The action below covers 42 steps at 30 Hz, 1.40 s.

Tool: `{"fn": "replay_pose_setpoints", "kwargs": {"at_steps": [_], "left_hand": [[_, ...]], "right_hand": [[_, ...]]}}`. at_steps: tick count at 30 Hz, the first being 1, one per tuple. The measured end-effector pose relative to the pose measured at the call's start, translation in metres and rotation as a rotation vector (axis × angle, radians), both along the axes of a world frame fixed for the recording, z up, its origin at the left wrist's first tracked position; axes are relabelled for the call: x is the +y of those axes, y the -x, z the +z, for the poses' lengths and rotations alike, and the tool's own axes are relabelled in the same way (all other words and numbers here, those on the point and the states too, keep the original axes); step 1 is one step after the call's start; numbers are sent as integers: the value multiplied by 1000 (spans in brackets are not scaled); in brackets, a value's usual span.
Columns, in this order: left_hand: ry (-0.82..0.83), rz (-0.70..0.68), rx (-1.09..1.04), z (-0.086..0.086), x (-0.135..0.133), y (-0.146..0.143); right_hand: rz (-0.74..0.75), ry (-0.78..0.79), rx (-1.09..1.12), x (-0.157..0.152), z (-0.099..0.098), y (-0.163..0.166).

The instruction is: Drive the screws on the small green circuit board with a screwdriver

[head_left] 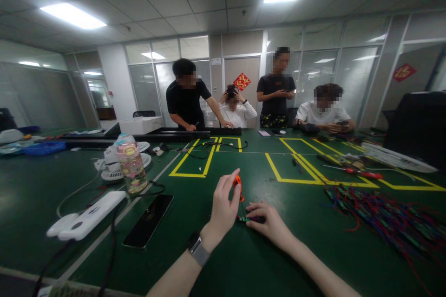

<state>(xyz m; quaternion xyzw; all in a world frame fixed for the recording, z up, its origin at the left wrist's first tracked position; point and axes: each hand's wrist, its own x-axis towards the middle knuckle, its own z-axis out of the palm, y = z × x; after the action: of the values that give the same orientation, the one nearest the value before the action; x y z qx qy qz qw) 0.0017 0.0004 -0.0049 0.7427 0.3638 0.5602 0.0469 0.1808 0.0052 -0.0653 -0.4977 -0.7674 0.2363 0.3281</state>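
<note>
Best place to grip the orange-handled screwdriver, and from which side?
I'd take the orange handle from the left, high up. The screwdriver stands nearly upright, handle uppermost, its thin shaft running down toward the small green board. The left hand holds it there; the right hand is at the board, crowding the lower right side.

Left on the green tabletop (135,269): glossy black rectangular smartphone (148,221), flat, near a white oblong plastic device (92,216).
Behind these: transparent bottle with pink-and-yellow top (131,169), upright.
Tape: straight yellow strips (188,175) in rectangular outlines.
Far side: white rectangular box (141,125); four people (277,86).
Door (240,66): red diamond-shaped paper with gold characters (242,82).
</note>
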Motion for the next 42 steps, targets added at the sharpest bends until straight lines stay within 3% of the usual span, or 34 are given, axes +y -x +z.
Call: {"fn": "replay_pose_setpoints", "kwargs": {"at_steps": [9, 25, 30, 42], "left_hand": [[-22, -64, -26, 0, 1, 1], [-38, -16, -46, 2, 2, 4], [-23, -97, -40, 2, 0, 3], [-15, -98, -60, 1, 0, 3]], "right_hand": [[-2, 10, 7, -3, 4, 1], [-10, 10, -4, -3, 2, 1], [-15, 11, -1, -2, 3, 2], [-24, 31, 5, -3, 4, 3]]}}
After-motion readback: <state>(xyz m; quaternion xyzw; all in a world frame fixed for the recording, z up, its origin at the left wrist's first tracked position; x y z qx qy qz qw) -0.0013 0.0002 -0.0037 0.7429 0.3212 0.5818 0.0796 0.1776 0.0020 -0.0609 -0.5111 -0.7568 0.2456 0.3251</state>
